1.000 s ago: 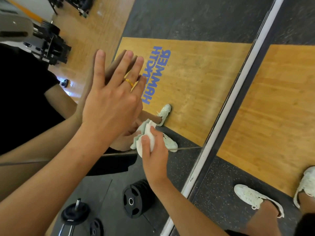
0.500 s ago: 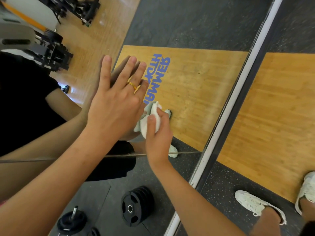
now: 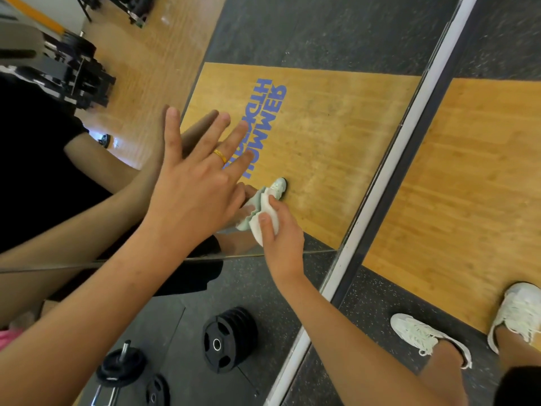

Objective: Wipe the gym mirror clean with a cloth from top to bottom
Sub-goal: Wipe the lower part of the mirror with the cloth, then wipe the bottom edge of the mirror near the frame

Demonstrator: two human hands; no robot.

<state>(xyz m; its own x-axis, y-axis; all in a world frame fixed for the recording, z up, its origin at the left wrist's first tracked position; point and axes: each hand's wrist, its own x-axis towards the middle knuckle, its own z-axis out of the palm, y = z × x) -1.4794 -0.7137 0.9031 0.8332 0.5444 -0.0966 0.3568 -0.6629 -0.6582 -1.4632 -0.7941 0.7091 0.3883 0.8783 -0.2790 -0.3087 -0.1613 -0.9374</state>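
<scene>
The gym mirror (image 3: 322,136) fills the left and middle of the view, bounded on the right by its white bottom edge (image 3: 389,183). My right hand (image 3: 281,238) grips a bunched pale cloth (image 3: 263,218) and presses it against the glass low down. My left hand (image 3: 196,177) lies flat on the mirror with fingers spread straight, a gold ring on one finger. Its reflection shows behind it.
The mirror reflects a wooden platform with blue lettering (image 3: 263,127), black weight plates (image 3: 228,344) and a barbell end (image 3: 120,364). A horizontal seam (image 3: 310,252) crosses the glass. My white shoes (image 3: 421,335) stand on black rubber floor beside the real platform (image 3: 468,200).
My right hand with the cloth moved up the glass and slightly right, toward the reflected shoe. My left hand stayed flat on the mirror.
</scene>
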